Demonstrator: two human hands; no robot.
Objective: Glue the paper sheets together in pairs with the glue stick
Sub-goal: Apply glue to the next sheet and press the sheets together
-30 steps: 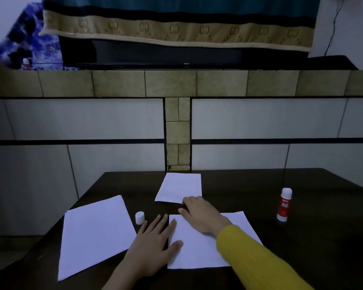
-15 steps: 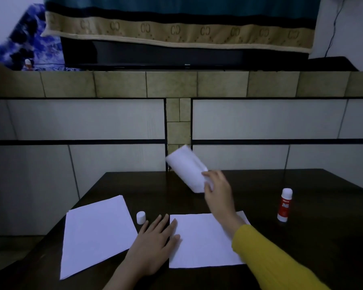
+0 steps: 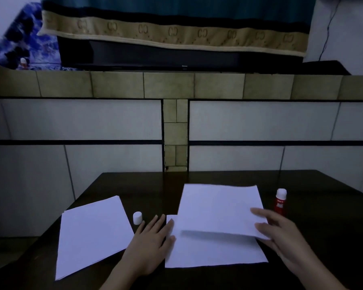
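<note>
At the left of the dark table [image 3: 323,216] lies a stack of paper [image 3: 92,233], skewed and lying flat, with nobody touching it. Just beside its right edge stands the small white cap [image 3: 137,217] of the glue stick, upright on the bare wood.

Next comes the left hand [image 3: 150,245], flat with its fingers spread and straight, gripping nothing; its fingertips press on the left edge of the bottom sheet [image 3: 214,252], pinning it to the table as it did a second ago.

Above that sheet hangs the top sheet [image 3: 218,208]. This is the change: a second ago it lay farther back on the table, half a second ago it was lifted and curled in the air, and now it is spread out over the bottom sheet, its near edge raised enough to cast a shadow. The right hand [image 3: 281,235] holds it at the near right corner, thumb over and fingers under as far as the dim light lets me tell.

At the far right the glue stick [image 3: 280,200] stands uncapped, apart from both hands.

With the stick set down, the bottom sheet has probably been glued already, so this looks like the joining step of one pair. The two sheets are not yet squared: the top one sits back and to the right, so it needs lining up before it is pressed down.
</note>
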